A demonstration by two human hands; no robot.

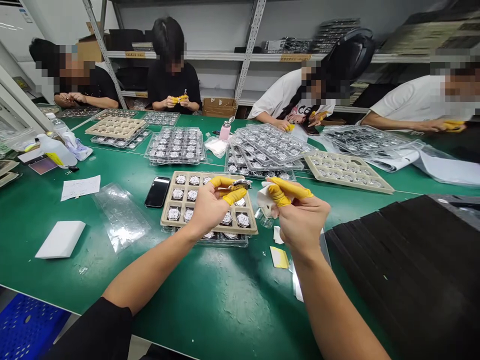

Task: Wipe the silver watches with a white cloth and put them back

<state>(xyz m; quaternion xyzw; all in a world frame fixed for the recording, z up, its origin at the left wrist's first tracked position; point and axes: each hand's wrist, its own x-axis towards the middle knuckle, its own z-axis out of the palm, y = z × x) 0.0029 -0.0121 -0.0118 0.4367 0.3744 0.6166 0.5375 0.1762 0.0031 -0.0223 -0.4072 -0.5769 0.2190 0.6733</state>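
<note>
Yellow finger cots cover fingertips on both my hands. My left hand (212,205) pinches a round watch case (240,185) by its edges, just above a beige compartment tray (210,227). Rows of watch heads with white dials sit in that tray, and a clear plastic tray shows beneath it. To the right, my right hand (300,210) grips a folded white wiping cloth (265,196) between thumb and fingers, a short gap from the watch case. Below my right hand lie a small white piece (278,235) and a yellow-and-white piece (279,257).
A black phone (157,192), clear film (122,217) and a white block (60,240) lie on the left. Stacked clear trays (174,146), a pink bottle (225,131) and another beige tray (348,172) stand farther back. Black sheets (408,270) cover the right. Several co-workers sit opposite.
</note>
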